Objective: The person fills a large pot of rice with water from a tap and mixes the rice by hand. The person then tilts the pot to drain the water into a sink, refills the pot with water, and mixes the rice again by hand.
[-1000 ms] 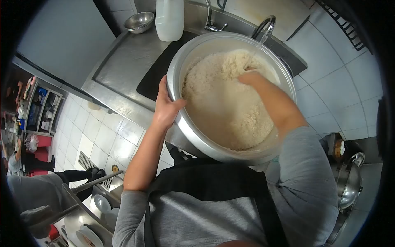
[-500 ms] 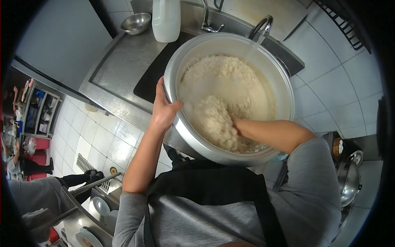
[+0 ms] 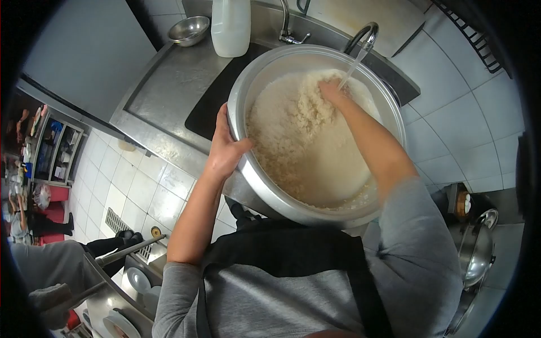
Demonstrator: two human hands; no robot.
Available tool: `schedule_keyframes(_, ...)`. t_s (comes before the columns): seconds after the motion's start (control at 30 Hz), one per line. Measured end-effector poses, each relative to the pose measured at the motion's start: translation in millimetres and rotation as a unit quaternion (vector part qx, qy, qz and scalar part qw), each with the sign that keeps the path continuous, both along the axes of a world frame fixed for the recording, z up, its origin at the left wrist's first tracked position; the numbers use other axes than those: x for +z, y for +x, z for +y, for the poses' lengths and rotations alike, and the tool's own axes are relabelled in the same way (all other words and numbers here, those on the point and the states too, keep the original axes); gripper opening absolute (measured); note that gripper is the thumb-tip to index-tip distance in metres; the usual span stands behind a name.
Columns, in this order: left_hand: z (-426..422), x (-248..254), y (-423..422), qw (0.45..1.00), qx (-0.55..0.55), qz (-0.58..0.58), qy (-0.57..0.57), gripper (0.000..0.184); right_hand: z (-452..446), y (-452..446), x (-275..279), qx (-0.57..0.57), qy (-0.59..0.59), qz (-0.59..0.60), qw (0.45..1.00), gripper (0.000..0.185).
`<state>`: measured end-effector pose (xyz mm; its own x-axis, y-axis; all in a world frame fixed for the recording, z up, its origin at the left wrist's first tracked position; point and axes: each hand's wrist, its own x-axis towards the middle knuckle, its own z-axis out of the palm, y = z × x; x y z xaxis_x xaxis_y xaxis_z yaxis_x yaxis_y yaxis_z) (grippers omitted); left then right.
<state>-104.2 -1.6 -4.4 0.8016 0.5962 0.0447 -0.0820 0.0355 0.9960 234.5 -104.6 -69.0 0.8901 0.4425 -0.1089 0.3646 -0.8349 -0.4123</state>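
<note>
A large metal pot (image 3: 243, 164) stands tilted at the sink, holding white rice (image 3: 284, 115) in cloudy water. My left hand (image 3: 226, 147) is closed on the pot's left rim, with the thumb over the edge and the fingers along the outer wall. Deep inside the pot, my right hand (image 3: 332, 93) pushes into a mound of rice near the far wall; its fingers are buried in the grains. From the curved tap (image 3: 369, 35), a stream of water (image 3: 352, 69) runs into the pot close beside that hand.
Left of the pot are a steel counter (image 3: 163, 98), a black mat (image 3: 211, 104), a white plastic jug (image 3: 231, 31) and a metal bowl (image 3: 189, 31). A second tap (image 3: 286, 28) rises behind. Metal cookware (image 3: 476, 250) sits at right. Another person's grey sleeve (image 3: 48, 265) shows lower left.
My right hand has moved from the near side of the pot to the far side, pushing rice there. Cloudy water now shows at the near right. My left hand stays on the rim.
</note>
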Motion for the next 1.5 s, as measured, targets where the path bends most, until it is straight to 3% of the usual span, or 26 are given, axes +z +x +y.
schedule_keyframes(0.03,0.3,0.2,0.6,1.000,0.002,0.003,0.004,0.088,14.9,-4.8,4.3,0.003,0.018,0.068,0.998,0.056)
schedule_keyframes(0.17,-0.5,0.3,1.5,1.000,-0.004,0.000,-0.024,0.092,58.6,-56.6,3.5,0.197,-0.132,-0.040,0.971,0.062)
schedule_keyframes(0.27,0.6,-1.2,1.4,1.000,-0.009,-0.003,-0.013,0.092,42.4,-83.3,2.4,0.384,-0.172,-0.021,0.907,0.066)
schedule_keyframes(0.4,-1.0,1.5,-0.9,1.000,-0.006,0.012,0.001,0.091,-36.8,-70.8,-21.3,0.488,-0.155,-0.031,0.858,0.084)
schedule_keyframes(0.47,-1.1,1.3,-1.6,1.000,-0.005,0.010,-0.005,0.091,-83.8,-87.8,4.0,0.434,-0.184,0.011,0.882,0.085)
schedule_keyframes(0.53,-1.0,-3.5,-1.0,1.000,-0.001,0.006,-0.009,0.090,-113.8,-103.6,17.2,0.449,-0.257,0.061,0.854,0.074)
schedule_keyframes(0.6,-2.1,-6.3,-0.1,1.000,-0.004,-0.011,-0.021,0.090,-130.2,-124.8,24.8,0.543,-0.287,0.053,0.788,0.054)
schedule_keyframes(0.7,-4.8,1.4,-0.2,1.000,-0.003,-0.003,-0.015,0.090,-123.8,-157.7,-5.8,0.664,-0.226,-0.013,0.713,0.043)
schedule_keyframes(0.77,-4.3,3.1,-1.0,1.000,0.000,0.012,-0.003,0.091,-85.1,-186.9,12.0,0.655,-0.298,-0.002,0.694,0.036)
schedule_keyframes(0.83,-2.9,0.6,-2.7,1.000,0.001,0.027,0.009,0.091,-33.8,-197.1,-8.1,0.635,-0.452,0.047,0.625,0.043)
schedule_keyframes(0.9,-1.6,-3.0,-3.0,1.000,0.004,0.021,0.013,0.091,-15.3,-177.6,-39.9,0.539,-0.341,0.067,0.767,0.046)
schedule_keyframes(0.97,-1.2,-4.5,-2.4,1.000,0.002,0.018,0.014,0.091,12.1,-141.9,-79.5,0.462,-0.280,0.050,0.840,0.044)
schedule_keyframes(1.1,0.0,-5.0,-2.6,1.000,0.003,0.014,0.016,0.090,33.7,-71.1,-51.4,0.296,-0.359,0.025,0.885,0.046)
schedule_keyframes(1.17,-0.2,-4.2,-3.2,1.000,0.000,0.007,0.008,0.090,5.7,-26.3,-26.9,0.327,-0.352,0.006,0.877,0.049)
schedule_keyframes(1.23,-1.3,-2.0,-2.8,1.000,-0.012,-0.007,-0.010,0.090,-36.2,-13.1,14.7,0.248,-0.309,-0.017,0.918,0.052)
schedule_keyframes(1.3,-2.0,-0.8,-2.2,1.000,-0.013,-0.011,-0.017,0.090,-74.5,41.9,-21.8,0.257,-0.404,0.039,0.877,0.058)
schedule_keyframes(1.37,-2.7,-0.1,-1.4,1.000,-0.011,-0.011,-0.019,0.091,-118.5,53.2,-33.1,0.284,-0.348,0.188,0.873,0.067)
schedule_keyframes(1.43,-4.8,-1.6,-0.9,1.000,-0.004,-0.009,-0.019,0.092,-131.1,-2.4,3.5,0.213,-0.285,0.379,0.854,0.068)
schedule_keyframes(1.5,-6.7,-0.4,-1.1,1.000,-0.001,-0.011,-0.026,0.092,-141.7,-67.9,42.6,0.132,-0.208,0.555,0.795,0.071)
